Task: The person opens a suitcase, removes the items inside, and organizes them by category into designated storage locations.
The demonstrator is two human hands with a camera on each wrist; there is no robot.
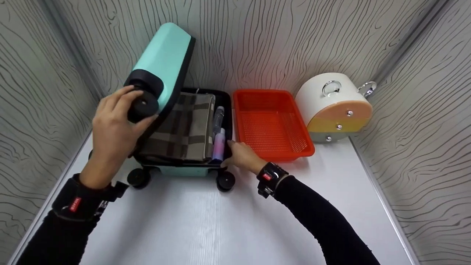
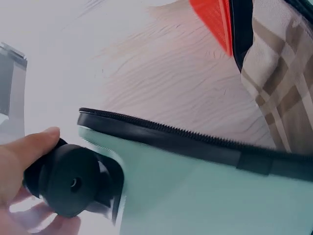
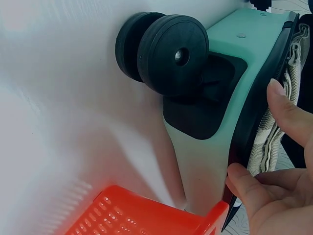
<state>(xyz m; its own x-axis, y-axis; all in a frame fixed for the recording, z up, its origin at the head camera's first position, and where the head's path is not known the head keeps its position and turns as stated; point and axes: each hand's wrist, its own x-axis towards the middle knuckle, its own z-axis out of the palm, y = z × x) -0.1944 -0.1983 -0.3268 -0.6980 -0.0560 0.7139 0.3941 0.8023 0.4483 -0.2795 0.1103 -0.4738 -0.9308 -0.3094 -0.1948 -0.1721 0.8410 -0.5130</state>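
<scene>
Should my left hand [image 1: 112, 123], gripping a wheel [image 1: 144, 106], slip, the lid [image 1: 165, 49] could fall on my right hand [image 1: 243, 156], spread along the suitcase's [image 1: 184, 171] right rim [image 1: 228, 117].

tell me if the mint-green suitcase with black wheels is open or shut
The suitcase is open: the left hand grips a black wheel on its raised mint-green lid, and brown checked fabric shows inside.

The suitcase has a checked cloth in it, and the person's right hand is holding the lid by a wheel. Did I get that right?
Nearly! Only the hand is wrong: the left hand holds the lid by a wheel, as the head view shows. The suitcase does have a checked cloth in it.
</scene>
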